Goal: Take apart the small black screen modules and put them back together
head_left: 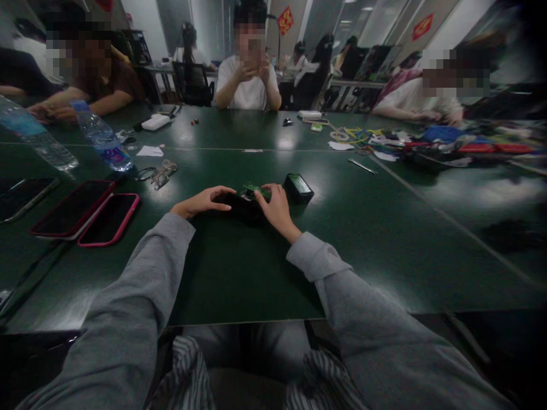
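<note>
My left hand (208, 201) grips the left end of a black case (243, 209) with thumb and fingers. At the case's upper right, my right hand (276, 206) closes on a green circuit board (252, 189) that sits tilted over the case. Whether the board touches the case inside cannot be made out. Just right of my right hand stands a small black box (299, 188) with a green, shiny top face. All of this is over the dark green table (248, 267).
To the left lie phones, one in a pink case (110, 220), glasses (163, 173) and two water bottles, one upright-leaning (102, 136). A small wrench (362, 166) and a pile of cables and tools (444, 142) lie right. Several people sit around and beyond the table.
</note>
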Motion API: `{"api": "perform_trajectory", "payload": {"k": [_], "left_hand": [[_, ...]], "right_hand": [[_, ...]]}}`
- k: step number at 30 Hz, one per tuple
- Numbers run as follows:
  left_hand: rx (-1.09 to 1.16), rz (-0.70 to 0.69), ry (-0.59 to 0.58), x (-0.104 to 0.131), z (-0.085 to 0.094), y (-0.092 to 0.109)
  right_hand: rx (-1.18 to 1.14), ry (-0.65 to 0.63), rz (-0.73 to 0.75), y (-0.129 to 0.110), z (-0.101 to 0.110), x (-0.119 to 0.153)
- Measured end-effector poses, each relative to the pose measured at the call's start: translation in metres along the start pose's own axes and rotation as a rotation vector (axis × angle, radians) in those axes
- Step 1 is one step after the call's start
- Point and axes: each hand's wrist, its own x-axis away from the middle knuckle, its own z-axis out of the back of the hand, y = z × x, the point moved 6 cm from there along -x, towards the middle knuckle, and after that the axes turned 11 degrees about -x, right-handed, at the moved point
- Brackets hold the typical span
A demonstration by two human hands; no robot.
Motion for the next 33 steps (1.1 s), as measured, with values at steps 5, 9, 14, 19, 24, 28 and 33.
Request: {"api": "perform_trajectory", "payload": {"k": [5,9,14,19,24,28,33], "left_hand": [[-0.012,-0.01,-0.027,0.001,0.001,-0.002],[0.002,0.001,-0.034,0.003,0.001,0.001],[0.015,-0.053,-0.038,0.003,0.0,0.003],[0.039,-0.06,-0.024,0.001,0.002,-0.002],[0.046,-0.068,-0.019,0.0,0.003,-0.004],[0.073,-0.066,-0.009,0.0,0.004,-0.004],[0.171,-0.061,0.057,0.001,0.007,-0.003]], "right_hand": [[0.036,0.002,0.02,-0.004,0.001,0.002],[-0.077,-0.034,0.032,-0.006,-0.002,0.002],[-0.412,-0.165,-0.017,-0.007,-0.013,0.001],[-0.547,-0.314,-0.029,-0.015,-0.021,0.005],[-0.494,-0.31,0.024,-0.029,-0.012,0.007],[-0.442,-0.326,0.097,-0.044,-0.006,0.011],[-0.343,-0.427,0.244,-0.065,-0.01,0.023]]}}
